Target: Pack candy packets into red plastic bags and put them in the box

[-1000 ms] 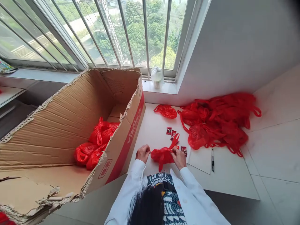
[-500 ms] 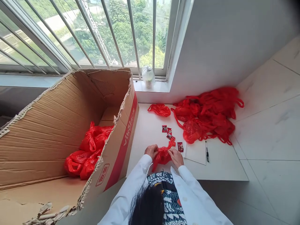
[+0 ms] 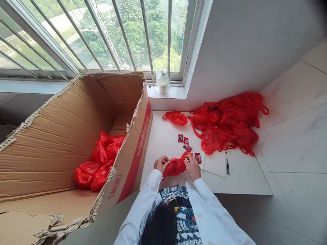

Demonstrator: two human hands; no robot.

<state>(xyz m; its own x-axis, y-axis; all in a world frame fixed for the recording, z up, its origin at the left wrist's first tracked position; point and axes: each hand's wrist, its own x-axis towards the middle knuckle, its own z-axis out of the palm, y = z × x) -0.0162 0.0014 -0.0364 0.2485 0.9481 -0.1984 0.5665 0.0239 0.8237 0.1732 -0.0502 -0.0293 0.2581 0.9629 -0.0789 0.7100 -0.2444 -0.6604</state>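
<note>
A thin red plastic bag (image 3: 176,167) is stretched between my two hands near the front of the white table. My left hand (image 3: 161,164) pinches its left side, fingers closed. On the right, my right hand (image 3: 192,167) is closed on the bag's other side. Several small wrapped candies (image 3: 187,147) lie just beyond the bag, and a dark red packet (image 3: 198,157) sits by my right fingers. The bag's contents, if any, are hidden by the red plastic.
A tall cardboard box (image 3: 133,160) at left holds several tied red bags (image 3: 102,153). A heap of red bags (image 3: 227,122) lies at the back right, a single red bag (image 3: 175,118) beside it. Paper (image 3: 216,166) and a pen (image 3: 227,163) rest on the table (image 3: 242,183).
My hands have moved slightly apart, spreading the bag's gathered top. The bag now lies wider and lower between them, and its upright twisted end has dropped.
</note>
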